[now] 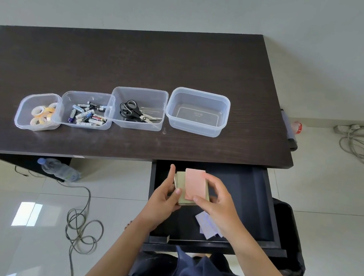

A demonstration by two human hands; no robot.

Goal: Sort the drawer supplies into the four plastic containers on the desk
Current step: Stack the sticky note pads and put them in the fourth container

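Four clear plastic containers stand in a row on the dark desk (pixel 140 58). The leftmost container (pixel 25 105) holds tape rolls (pixel 41 114), the second (pixel 68 99) batteries (pixel 88 114), the third (pixel 156 99) black-handled scissors (pixel 133 110), and the rightmost container (pixel 197 112) has nothing in it. Over the open drawer (pixel 245 192), my left hand (pixel 164 198) and my right hand (pixel 216 200) together hold a stack of sticky-note pads (pixel 194 183), pink on top and yellowish below. White and purple paper slips (pixel 206 226) lie on the drawer floor.
A water bottle (pixel 59 169) lies under the desk on the tiled floor. A grey cable (pixel 81 224) coils beside it. A black bin (pixel 289 233) stands right of the drawer. A power strip with cables (pixel 361 143) lies at far right.
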